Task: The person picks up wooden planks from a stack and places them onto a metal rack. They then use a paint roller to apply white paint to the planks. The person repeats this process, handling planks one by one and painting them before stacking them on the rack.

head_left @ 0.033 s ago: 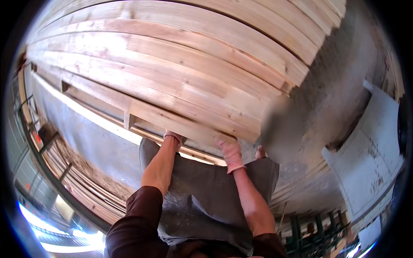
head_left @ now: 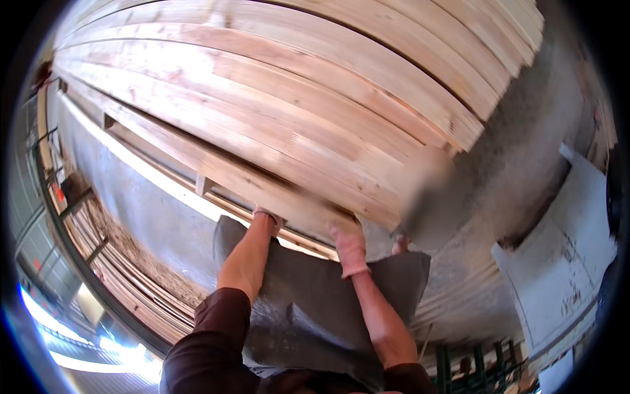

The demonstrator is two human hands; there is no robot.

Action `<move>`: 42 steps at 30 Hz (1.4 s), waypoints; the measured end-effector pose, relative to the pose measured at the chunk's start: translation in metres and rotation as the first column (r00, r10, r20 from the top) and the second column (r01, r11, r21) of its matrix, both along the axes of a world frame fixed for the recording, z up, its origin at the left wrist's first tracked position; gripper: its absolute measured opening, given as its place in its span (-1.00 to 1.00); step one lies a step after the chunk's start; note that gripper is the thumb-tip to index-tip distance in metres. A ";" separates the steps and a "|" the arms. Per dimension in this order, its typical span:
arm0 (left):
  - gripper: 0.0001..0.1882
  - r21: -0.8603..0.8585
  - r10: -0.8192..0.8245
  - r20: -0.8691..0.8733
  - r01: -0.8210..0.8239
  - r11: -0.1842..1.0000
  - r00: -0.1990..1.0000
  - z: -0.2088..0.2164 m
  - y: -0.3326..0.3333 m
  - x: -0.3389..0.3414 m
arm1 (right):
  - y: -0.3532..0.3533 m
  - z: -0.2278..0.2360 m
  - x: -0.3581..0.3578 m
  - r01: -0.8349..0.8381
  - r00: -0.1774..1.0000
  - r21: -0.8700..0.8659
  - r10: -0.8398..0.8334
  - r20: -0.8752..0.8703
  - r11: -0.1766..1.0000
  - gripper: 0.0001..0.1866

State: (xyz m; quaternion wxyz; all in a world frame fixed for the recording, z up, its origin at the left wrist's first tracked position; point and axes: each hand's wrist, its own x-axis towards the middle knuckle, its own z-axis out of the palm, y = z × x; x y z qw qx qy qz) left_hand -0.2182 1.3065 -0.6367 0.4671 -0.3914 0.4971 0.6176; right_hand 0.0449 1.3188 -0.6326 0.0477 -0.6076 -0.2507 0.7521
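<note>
A long pale wooden board lies along the near side of a layer of similar boards. A dark gap parts it from the neighbouring board. My left hand, in a pinkish glove, holds its near edge from below, the fingers hidden under the wood. Close to the board's right end, my right hand, gloved alike, is closed round it with the thumb side uppermost. The tip of that end is partly blurred.
Short wooden spacers show under the near board. A dark grey apron hangs between my forearms. Left below is a metal rail with long strips beside it. A pale sheet stands at the right. A blurred patch covers the stack's right corner.
The near board has come slightly away from its neighbour, so the gap between them is wider. Both hands stay on it. The whole view has shifted a little.
</note>
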 end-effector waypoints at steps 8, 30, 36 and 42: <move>-0.29 -0.038 0.158 -0.020 -0.159 0.987 0.987 0.070 -0.075 0.000 | 0.008 0.192 -0.018 -0.583 0.781 0.066 0.536 0.321 0.810 0.02; -0.33 0.275 0.404 0.234 -0.459 0.845 0.884 0.293 -0.036 0.079 | 0.110 0.357 -0.056 -0.950 0.302 0.212 0.841 0.449 0.228 -0.35; -0.34 0.421 0.419 0.137 -0.436 0.796 0.898 0.332 -0.047 0.077 | 0.107 0.394 -0.060 -0.984 0.088 0.180 0.900 0.428 0.011 -0.34; -0.35 0.498 0.473 0.103 -0.457 0.738 0.875 0.359 -0.114 0.081 | 0.039 0.364 -0.017 -0.937 0.334 0.186 0.915 0.229 0.295 -0.18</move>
